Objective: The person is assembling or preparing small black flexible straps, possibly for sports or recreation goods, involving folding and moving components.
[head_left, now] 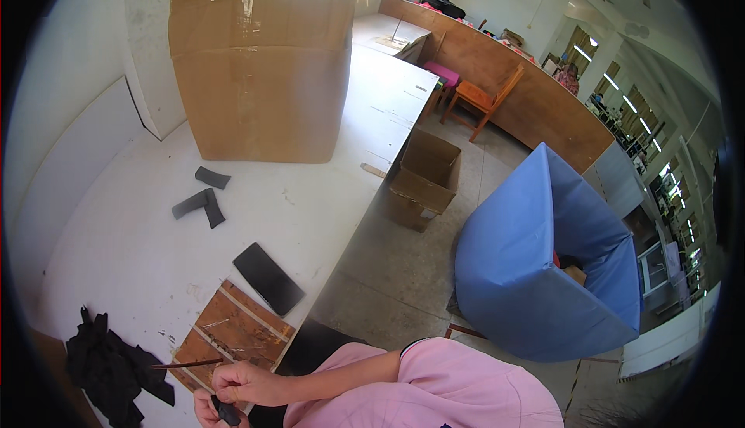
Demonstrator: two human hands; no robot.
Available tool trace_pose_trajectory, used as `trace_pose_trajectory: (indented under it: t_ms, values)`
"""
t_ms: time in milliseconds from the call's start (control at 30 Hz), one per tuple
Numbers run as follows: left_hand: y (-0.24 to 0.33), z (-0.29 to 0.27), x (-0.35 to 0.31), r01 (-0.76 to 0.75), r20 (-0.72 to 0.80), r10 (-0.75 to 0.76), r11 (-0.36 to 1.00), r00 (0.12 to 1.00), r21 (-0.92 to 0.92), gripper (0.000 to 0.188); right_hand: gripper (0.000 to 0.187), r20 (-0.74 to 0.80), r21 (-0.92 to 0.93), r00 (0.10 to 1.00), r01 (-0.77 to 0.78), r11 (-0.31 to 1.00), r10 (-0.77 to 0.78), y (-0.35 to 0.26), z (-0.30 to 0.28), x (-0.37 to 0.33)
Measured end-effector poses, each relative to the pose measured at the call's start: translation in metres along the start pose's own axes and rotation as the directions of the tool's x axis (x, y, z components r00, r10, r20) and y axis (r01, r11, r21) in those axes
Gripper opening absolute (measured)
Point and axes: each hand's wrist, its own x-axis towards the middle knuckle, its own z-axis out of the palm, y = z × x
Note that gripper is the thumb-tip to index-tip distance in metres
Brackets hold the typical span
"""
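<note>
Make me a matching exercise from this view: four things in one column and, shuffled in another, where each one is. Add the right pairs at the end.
Things
1. Thin dark rod
2. Black phone
3. Tall cardboard box
4. Open blue bin

Places
A. Standing on the floor, to the right of the table
B. Lying flat next to the brown panel
C. At the fingertips of the right hand
D. Standing on the farther part of the white table

Right pairs: 1-C, 2-B, 3-D, 4-A
</note>
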Motion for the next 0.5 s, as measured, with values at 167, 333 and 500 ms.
trace_pose_trajectory:
  t_ms: [167,333,500]
  values:
    - [0.006,0.022,0.01,-0.063,0.004,0.064,0.968,0.998,0.242,0.054,0.012,-0.059,-0.142,0.972,0.217,0.966,-0.227,-0.023,-0.008,0.011]
    - [-0.008,0.059,0.012,-0.117,-0.223,0.472,0.59,0.853,0.799,0.035,0.015,-0.048,-0.338,0.955,0.26,0.905,-0.292,-0.025,-0.005,0.008]
    - [-0.02,0.022,0.01,-0.247,-0.167,0.561,0.587,0.811,0.771,0.024,0.016,0.024,-0.594,0.881,0.392,0.702,-0.472,-0.035,0.001,0.012]
